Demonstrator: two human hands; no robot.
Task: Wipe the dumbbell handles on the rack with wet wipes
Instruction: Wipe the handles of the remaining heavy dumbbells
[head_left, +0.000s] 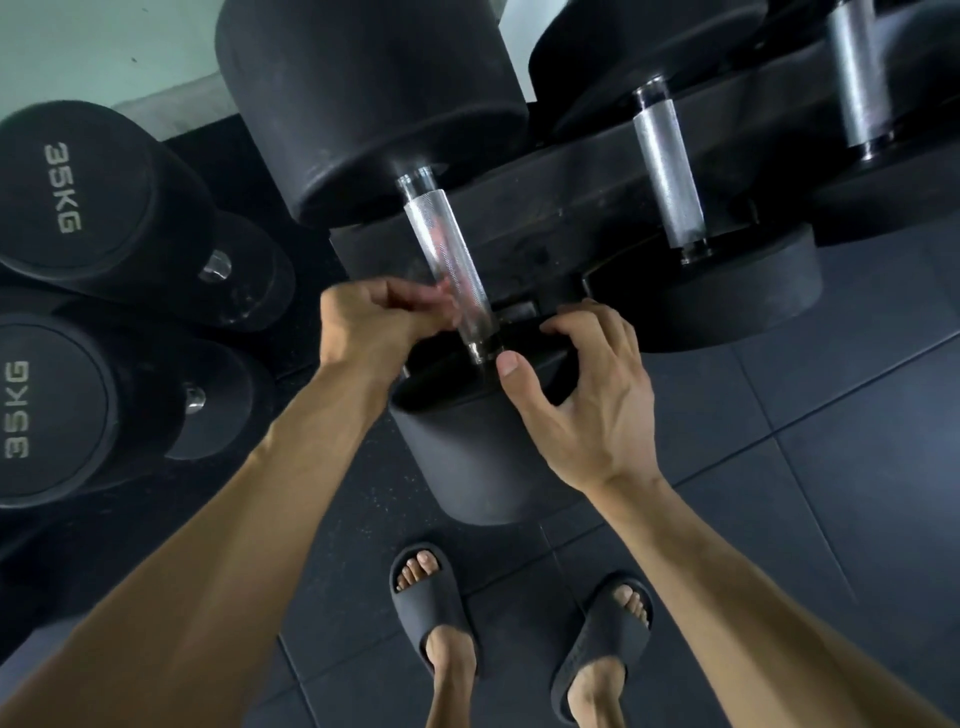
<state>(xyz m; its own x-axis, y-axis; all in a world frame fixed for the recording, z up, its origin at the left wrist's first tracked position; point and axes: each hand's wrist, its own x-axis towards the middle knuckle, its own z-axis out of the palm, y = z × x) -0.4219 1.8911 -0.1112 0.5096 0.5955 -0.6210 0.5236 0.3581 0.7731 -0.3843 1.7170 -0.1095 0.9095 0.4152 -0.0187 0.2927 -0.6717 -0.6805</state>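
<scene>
A large black dumbbell lies on the rack (597, 176) with its knurled steel handle (441, 244) running toward me. My left hand (374, 322) is at the handle's near end. Its curled fingertips, blurred, press the handle's left side and reach partly behind it. My right hand (582, 395) grips the rim of the dumbbell's near head (467, 457), fingers arched over the edge and thumb raised by the handle's end. No wet wipe shows in either hand. Two more steel handles, the middle handle (670, 171) and the far handle (857, 73), lie on the rack to the right.
Two black 35KG dumbbells (72, 192) stand on the floor at the left. Dark rubber floor tiles (831, 467) spread below and to the right. My feet in black slides (431, 608) stand just in front of the rack.
</scene>
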